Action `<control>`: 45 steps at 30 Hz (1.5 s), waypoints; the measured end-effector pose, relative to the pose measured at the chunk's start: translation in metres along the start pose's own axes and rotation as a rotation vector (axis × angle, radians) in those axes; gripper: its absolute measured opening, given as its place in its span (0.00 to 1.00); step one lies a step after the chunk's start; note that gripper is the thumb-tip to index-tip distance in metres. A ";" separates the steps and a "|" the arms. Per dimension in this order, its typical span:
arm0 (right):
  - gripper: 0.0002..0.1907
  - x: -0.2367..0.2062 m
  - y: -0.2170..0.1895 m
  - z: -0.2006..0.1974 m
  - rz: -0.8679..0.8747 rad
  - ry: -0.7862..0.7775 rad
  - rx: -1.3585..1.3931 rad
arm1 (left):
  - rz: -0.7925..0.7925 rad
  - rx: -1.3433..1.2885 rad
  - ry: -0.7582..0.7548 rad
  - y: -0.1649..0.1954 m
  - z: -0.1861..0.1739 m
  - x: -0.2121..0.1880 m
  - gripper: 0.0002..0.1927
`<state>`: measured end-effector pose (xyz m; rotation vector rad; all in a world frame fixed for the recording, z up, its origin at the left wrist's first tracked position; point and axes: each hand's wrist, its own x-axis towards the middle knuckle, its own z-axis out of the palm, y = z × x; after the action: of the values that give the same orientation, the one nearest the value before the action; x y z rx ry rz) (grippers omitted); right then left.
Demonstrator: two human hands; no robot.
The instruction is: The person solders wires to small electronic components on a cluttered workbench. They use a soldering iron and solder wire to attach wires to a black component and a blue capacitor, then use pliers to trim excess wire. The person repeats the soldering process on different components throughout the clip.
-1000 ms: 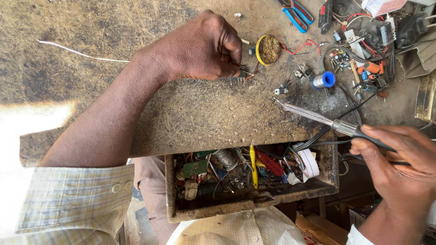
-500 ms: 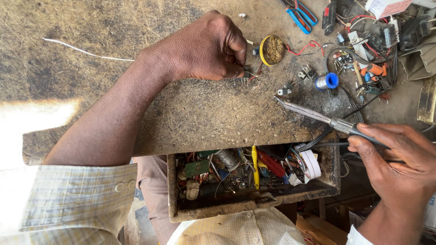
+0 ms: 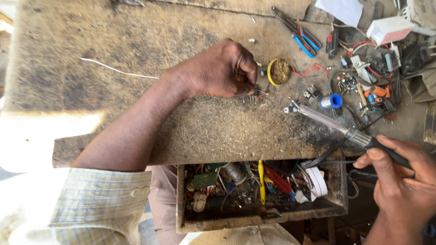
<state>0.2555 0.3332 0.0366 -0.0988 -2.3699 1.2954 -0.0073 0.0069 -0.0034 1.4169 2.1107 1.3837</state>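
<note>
Left hand (image 3: 222, 70) at centre, knuckles up, fingers curled and pinched on small wire leads (image 3: 260, 92) pressed to the counter (image 3: 136, 36). Right hand (image 3: 402, 181) at 4 o'clock, closed round the black grip of a soldering iron (image 3: 336, 127); metal shaft angled toward 10 o'clock, tip just beside a small grey component (image 3: 288, 109), apart from the leads.

Round yellow-rimmed tin (image 3: 279, 71) of brownish paste at 1 o'clock of left hand, just beside the knuckles. Blue spool (image 3: 334, 100) near the iron's shaft, on its 12 o'clock side. Blue-handled pliers (image 3: 302, 36) at 1 o'clock, lying flat. White rectangular box (image 3: 388, 29) at far 2 o'clock, red stripe along one edge, label unreadable. White paper sheet (image 3: 345, 9) at top edge, next to it. Tangle of red and black wires and orange parts (image 3: 372, 86) at 3 o'clock.

Thin white wire (image 3: 118, 70) at 9 o'clock, running up to the left wrist. Open wooden drawer (image 3: 259, 222) at 6 o'clock, crammed: green circuit board (image 3: 204, 180), yellow-handled tool (image 3: 261, 181), red-handled tool (image 3: 278, 179), white tape roll (image 3: 318, 181). Checked shirt sleeve (image 3: 81, 204) at 8 o'clock.
</note>
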 end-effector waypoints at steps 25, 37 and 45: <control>0.11 -0.012 -0.003 0.038 -0.495 0.110 -0.522 | -0.162 -0.208 0.107 0.004 0.011 0.008 0.03; 0.11 -0.012 0.002 0.043 -0.489 0.118 -0.523 | -0.175 -0.239 0.093 0.004 0.012 0.007 0.03; 0.12 -0.013 0.007 0.047 -0.461 0.117 -0.481 | -0.176 -0.240 0.081 0.003 0.012 0.008 0.03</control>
<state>0.2474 0.2964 0.0044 0.2115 -2.3636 0.4866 -0.0016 0.0206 -0.0054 1.0748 1.9820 1.5833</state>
